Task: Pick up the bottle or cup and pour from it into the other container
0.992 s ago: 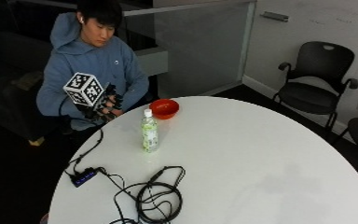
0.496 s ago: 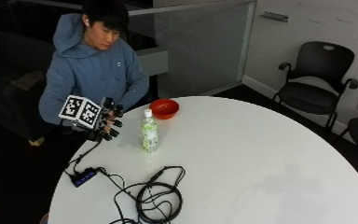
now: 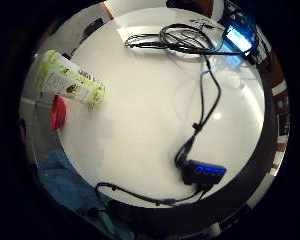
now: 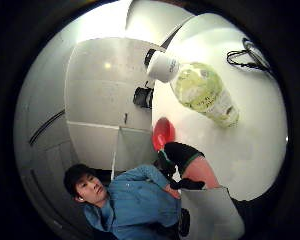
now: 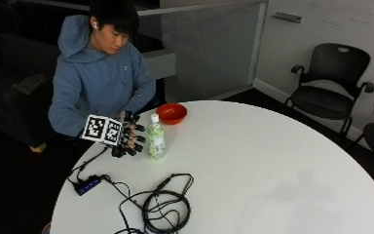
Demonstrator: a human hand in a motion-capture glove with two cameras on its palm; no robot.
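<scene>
A clear bottle (image 5: pixel 155 140) with a green label and white cap stands upright on the round white table (image 5: pixel 252 170), near the person's side. A red bowl (image 5: pixel 171 113) sits just beyond it by the table's edge. My gloved right hand (image 5: pixel 130 138) hovers just left of the bottle, palm facing it, fingers spread and holding nothing; I cannot tell whether the fingertips touch it. The thumb side palm view shows the bottle (image 4: pixel 202 92) close by and the bowl (image 4: pixel 162 134) behind it. In the little finger side palm view, bottle (image 3: pixel 70 82) and bowl (image 3: pixel 58 112) lie off to one side.
A coil of black cable (image 5: pixel 164 207) lies on the table's near left part, running to a small hub with blue lights (image 5: pixel 88 185) at the edge. The same cable (image 3: pixel 180 40) and hub (image 3: pixel 205 172) show below the palm. Black chairs (image 5: pixel 329 87) stand beyond the table.
My right hand has come down from in front of the person's chest and moved right, up beside the bottle. Bottle and bowl have not moved.
</scene>
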